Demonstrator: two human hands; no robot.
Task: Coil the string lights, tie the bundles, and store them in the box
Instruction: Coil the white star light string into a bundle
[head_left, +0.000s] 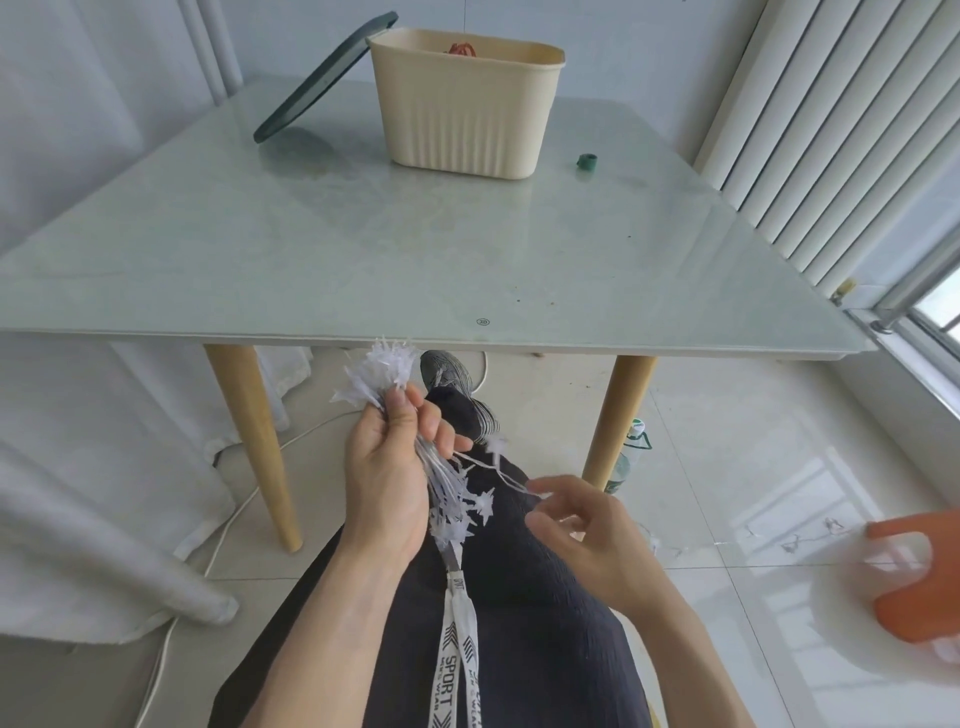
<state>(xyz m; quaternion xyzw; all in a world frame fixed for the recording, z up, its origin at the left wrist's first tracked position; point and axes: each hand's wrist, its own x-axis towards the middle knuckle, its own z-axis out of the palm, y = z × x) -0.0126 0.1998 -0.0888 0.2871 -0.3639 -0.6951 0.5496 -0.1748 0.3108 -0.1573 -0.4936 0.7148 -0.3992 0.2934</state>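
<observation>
My left hand (387, 478) grips a coiled bundle of white string lights (384, 371) with star-shaped bulbs, held upright over my lap below the table's front edge. A loose strand (501, 475) runs from the bundle to my right hand (584, 535), whose fingertips pinch its wire. The strand trails off right across the floor. The cream box (467, 109) stands at the back of the glass table, open, with something reddish inside. Its dark green lid (322, 78) leans against the box's left side.
A small green roll (587, 161) lies on the table (363, 249) right of the box. An orange stool (919, 577) sits on the floor at the right. Vertical blinds (831, 119) and a window flank the right side. A white cable (223, 525) snakes across the floor left.
</observation>
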